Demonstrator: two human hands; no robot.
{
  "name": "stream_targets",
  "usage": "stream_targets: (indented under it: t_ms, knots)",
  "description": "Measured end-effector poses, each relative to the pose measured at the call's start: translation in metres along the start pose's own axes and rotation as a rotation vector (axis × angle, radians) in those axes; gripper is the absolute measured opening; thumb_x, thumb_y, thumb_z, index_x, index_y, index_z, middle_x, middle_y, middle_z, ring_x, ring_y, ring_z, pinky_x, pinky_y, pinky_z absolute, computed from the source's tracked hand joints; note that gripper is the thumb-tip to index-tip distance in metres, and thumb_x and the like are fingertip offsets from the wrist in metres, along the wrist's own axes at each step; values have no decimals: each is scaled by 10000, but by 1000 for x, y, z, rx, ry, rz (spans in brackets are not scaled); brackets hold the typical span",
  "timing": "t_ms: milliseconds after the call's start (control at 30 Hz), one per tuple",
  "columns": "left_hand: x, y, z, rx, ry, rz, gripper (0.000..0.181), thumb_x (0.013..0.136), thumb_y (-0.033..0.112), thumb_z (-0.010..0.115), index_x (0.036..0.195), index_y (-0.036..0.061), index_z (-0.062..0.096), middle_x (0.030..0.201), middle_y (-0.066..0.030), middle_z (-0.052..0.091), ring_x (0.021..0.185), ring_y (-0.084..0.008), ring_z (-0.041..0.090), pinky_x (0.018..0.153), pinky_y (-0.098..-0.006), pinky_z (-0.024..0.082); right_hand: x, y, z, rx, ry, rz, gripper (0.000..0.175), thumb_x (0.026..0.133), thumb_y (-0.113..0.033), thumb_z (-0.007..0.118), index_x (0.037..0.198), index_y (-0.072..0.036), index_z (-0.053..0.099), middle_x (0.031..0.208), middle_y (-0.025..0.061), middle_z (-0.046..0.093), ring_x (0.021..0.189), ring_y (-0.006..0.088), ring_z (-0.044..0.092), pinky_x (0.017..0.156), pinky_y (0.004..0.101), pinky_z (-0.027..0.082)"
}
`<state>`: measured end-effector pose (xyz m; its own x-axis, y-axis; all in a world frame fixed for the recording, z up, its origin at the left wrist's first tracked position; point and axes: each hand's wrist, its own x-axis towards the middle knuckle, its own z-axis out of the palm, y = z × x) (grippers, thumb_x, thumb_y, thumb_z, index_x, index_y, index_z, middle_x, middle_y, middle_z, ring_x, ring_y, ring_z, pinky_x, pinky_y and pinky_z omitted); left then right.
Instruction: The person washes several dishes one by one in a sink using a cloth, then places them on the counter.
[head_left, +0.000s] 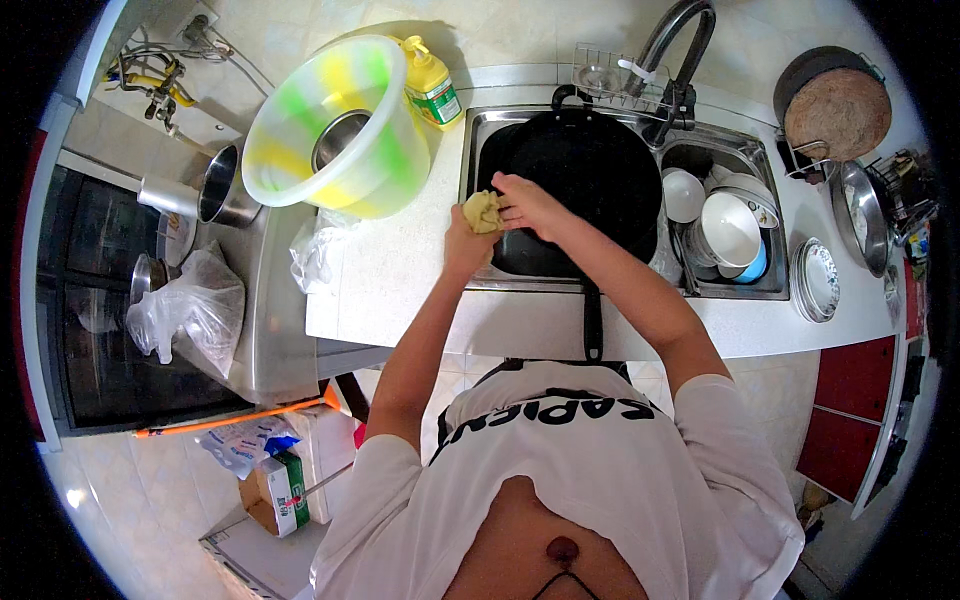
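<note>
A crumpled yellowish cloth (482, 211) is in my left hand (469, 246), above the left rim of the sink. My right hand (534, 208) reaches in from the right, its fingertips against the cloth's edge; whether they grip it is unclear. Below both hands, a large black pan (581, 169) fills most of the left basin. Its long handle (592, 322) juts over the counter's front edge, and a small loop handle (571, 96) is at the back. Part of the left basin's dark floor (521, 255) shows beside the pan.
White bowls (726, 229) are stacked in the right basin, under the faucet (679, 82). A tub (337, 124) and a yellow pump bottle (433, 86) stand left of the sink. Plates (816, 281) sit on the right. Left, a plastic bag (195, 307) rests beside the stove.
</note>
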<state>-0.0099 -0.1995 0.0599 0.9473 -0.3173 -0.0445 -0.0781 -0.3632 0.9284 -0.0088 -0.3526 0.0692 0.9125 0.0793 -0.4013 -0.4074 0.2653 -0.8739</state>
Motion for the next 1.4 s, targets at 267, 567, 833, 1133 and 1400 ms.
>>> stream_targets:
  t_ms: [267,567,833,1133,1400]
  knots:
    - [-27,40,1,-1417,-677,-406,455,815,322,560,1179,73,448,858,-70,539,702,-184,498,568,-244,421,-11,-16,15,636,-583,-94,701,830,-584,422,1317,-88,329,1226,173,463,1085,269,493,867,424,423]
    - [-51,68,-2,-1814,-602,-372,379,849,187,570,1170,67,411,979,-103,487,785,-127,481,519,-151,444,-36,-48,30,457,-853,-221,403,857,-165,503,1193,45,427,709,71,582,713,176,600,864,360,462]
    - [-35,56,-5,-1100,-606,-515,124,777,48,583,860,60,492,683,11,451,489,-43,359,336,-145,262,-36,-50,36,-6,-576,-112,243,858,-135,486,1051,-39,598,594,5,499,543,106,495,528,225,419]
    - [-22,-1,23,-749,-403,-584,138,737,69,575,713,123,451,564,31,422,401,-50,332,325,-190,217,7,8,28,-279,-212,-274,224,852,-177,460,826,-10,606,490,25,463,416,135,490,428,282,409]
    - [-27,-12,41,-548,-200,-409,80,765,103,522,755,112,444,542,14,422,385,-83,366,312,-225,243,2,25,34,-581,135,-379,211,867,-142,405,798,-34,573,567,117,554,463,212,556,480,347,445]
